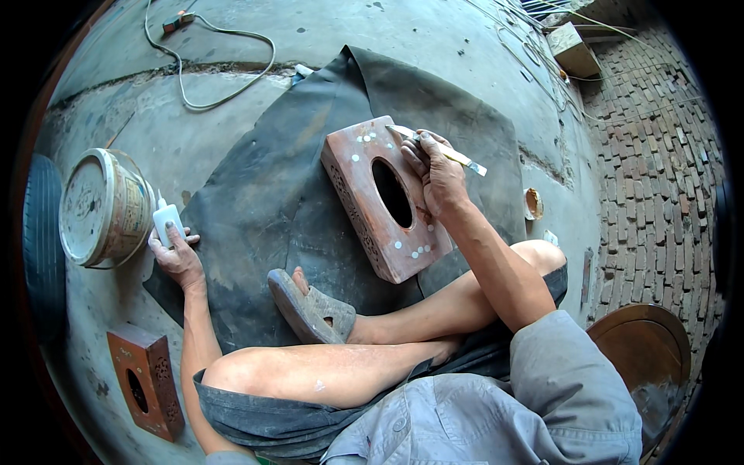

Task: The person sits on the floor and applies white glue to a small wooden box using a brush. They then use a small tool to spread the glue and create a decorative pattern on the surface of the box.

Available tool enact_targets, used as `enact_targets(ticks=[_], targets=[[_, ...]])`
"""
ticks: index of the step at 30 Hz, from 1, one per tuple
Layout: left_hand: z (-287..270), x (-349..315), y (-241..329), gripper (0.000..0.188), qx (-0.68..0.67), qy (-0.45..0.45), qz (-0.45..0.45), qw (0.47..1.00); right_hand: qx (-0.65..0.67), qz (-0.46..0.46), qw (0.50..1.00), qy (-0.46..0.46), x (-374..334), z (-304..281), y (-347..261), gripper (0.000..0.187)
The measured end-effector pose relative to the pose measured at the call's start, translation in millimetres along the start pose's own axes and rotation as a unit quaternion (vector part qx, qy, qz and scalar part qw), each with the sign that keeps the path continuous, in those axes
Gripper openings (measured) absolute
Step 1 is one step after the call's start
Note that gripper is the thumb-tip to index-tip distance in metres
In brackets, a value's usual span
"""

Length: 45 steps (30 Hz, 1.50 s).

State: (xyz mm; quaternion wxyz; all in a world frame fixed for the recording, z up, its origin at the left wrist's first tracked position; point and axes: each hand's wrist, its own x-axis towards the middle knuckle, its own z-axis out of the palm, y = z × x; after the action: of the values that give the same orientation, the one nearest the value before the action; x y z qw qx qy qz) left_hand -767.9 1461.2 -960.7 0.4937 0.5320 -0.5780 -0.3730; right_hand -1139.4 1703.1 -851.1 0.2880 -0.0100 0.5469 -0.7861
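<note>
A wooden tissue box (360,172) with an oval opening and carved side lies tilted on a dark sheet (256,209) in front of me. Pale round spots dot its top near both ends. My right hand (443,177) is closed round a slim, pale-handled tool (463,159), whose narrow tip is at the box's far edge. The tool's exact kind is unclear. Off to the left, my left hand (180,260) grips a small white squeeze bottle (168,222) with its thin nozzle pointing up, away from the box.
A lidded bucket (97,205) stands beside my left hand, near a tyre (45,240). Another carved tissue box (146,380) sits at lower left. A cable (232,32) loops across the floor. Right are a roll of tape (533,203), a round brown pan (643,341) and bricks (643,170).
</note>
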Motion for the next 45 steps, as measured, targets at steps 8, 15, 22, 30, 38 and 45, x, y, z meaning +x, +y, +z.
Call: enact_targets(ticks=[8,15,22,30,38,45], targets=[[0,2,-3,0.041,-0.011,0.001,0.006,1.000,-0.003,-0.003,1.000,-0.002,1,1,-1,0.022],[-2,2,-2,0.042,0.000,-0.006,-0.003,1.000,0.007,-0.002,1.000,-0.003,-1,-1,1,0.021],[-1,1,-1,0.045,-0.003,-0.006,0.001,1.000,-0.018,0.011,1.000,0.005,-1,7,-3,0.022],[-1,2,-5,0.045,0.001,-0.005,0.009,1.000,-0.031,0.018,0.999,0.013,1,12,-3,0.021],[-2,2,-2,0.046,0.006,-0.011,-0.003,1.000,-0.029,0.025,0.999,0.020,1,15,-5,0.020],[-2,3,-6,0.047,0.003,-0.010,0.004,1.000,-0.021,0.007,0.999,0.027,-3,11,-1,0.019]])
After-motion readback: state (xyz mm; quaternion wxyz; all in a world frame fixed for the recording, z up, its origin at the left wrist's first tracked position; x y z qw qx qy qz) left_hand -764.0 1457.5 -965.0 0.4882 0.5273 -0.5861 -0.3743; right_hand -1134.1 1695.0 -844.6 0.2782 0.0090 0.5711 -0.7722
